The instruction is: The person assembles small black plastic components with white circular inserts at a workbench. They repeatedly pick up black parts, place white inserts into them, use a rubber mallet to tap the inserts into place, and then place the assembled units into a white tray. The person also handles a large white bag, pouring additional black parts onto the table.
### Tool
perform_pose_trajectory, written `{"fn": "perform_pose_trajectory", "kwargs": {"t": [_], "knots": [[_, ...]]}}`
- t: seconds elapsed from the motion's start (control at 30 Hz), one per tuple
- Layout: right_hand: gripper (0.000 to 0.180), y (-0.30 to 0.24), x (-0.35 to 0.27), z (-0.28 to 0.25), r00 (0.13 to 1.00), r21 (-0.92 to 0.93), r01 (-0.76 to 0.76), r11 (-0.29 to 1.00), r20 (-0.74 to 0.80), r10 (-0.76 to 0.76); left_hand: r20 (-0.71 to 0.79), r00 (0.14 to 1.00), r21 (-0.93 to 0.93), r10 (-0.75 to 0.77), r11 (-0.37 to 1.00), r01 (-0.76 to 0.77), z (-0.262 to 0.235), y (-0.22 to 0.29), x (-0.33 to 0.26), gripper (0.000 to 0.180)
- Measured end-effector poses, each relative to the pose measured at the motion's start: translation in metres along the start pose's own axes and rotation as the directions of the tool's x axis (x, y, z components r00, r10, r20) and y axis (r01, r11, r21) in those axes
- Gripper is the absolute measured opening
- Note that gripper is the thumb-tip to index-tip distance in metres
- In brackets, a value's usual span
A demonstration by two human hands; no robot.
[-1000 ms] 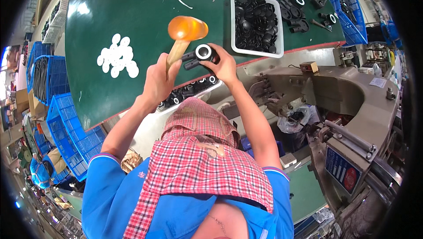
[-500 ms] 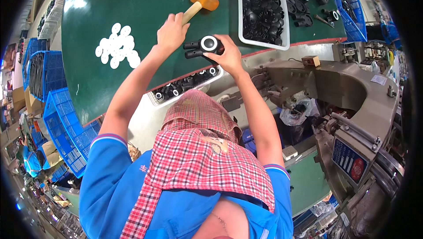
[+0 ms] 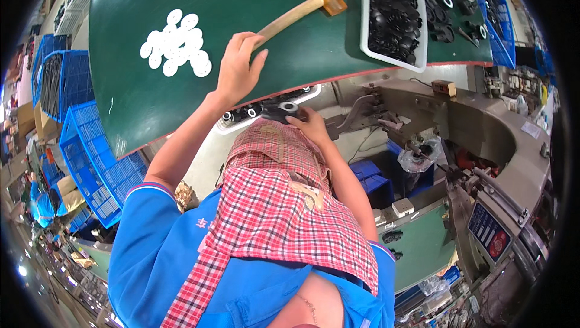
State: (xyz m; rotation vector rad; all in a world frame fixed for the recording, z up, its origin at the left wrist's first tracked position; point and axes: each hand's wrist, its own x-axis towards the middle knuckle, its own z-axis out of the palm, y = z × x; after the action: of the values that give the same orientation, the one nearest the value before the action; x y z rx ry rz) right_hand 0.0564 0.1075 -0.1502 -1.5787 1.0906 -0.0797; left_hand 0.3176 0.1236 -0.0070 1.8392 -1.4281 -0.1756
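Left hand (image 3: 237, 69), grip loose on wooden handle end of orange-headed mallet (image 3: 302, 9) angling up-right; right hand (image 3: 311, 127) grips black ringed part (image 3: 283, 111).

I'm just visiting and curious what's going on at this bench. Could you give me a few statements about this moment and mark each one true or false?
1. The left hand rests on the wooden handle of the mallet. True.
2. The mallet's head is raised in the air. False: it lies on the green table.
3. The white discs are piled in the white tray. False: they lie loose on the table; the tray holds black parts.
4. The right hand touches a black part at the table's near edge. True.
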Motion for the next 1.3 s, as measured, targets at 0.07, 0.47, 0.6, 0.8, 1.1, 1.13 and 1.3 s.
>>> {"fn": "perform_pose_trajectory", "kwargs": {"t": [0.07,0.47,0.6,0.8,1.1,1.13,1.3], "knots": [[0.065,-0.011,0.012,0.019,0.993,0.038,0.006,0.999,0.120,-0.011,0.002,1.000,0.007,-0.001,1.000,0.001,-0.007,0.000,-0.012,0.026],[0.042,0.007,-0.030,-0.037,0.989,-0.120,0.012,0.993,0.146,0.005,-0.342,0.936,0.534,-0.086,0.801,0.269,-0.086,-0.135,-0.053,0.053],[0.040,0.002,-0.038,-0.039,0.989,-0.128,-0.005,0.992,0.145,0.023,-0.374,0.886,0.517,-0.275,0.731,0.445,-0.094,-0.189,-0.036,0.059],[0.040,-0.006,-0.034,-0.037,0.986,-0.152,-0.024,0.988,0.158,0.048,-0.218,0.932,0.622,-0.289,0.695,0.361,-0.038,-0.162,-0.002,0.058],[0.041,-0.011,-0.038,-0.040,0.992,-0.148,0.050,0.988,0.122,-0.032,-0.200,0.931,0.549,-0.305,0.753,0.364,-0.045,-0.142,0.034,0.054],[0.040,-0.015,-0.036,-0.040,0.991,-0.151,0.058,0.987,0.128,-0.038,-0.088,0.937,0.544,-0.338,0.772,0.329,-0.052,-0.152,0.038,0.054],[0.040,-0.025,-0.030,-0.036,0.990,-0.150,0.091,0.985,0.117,-0.074,0.171,0.962,0.502,-0.215,0.859,0.102,-0.062,-0.129,0.006,0.048]]}}
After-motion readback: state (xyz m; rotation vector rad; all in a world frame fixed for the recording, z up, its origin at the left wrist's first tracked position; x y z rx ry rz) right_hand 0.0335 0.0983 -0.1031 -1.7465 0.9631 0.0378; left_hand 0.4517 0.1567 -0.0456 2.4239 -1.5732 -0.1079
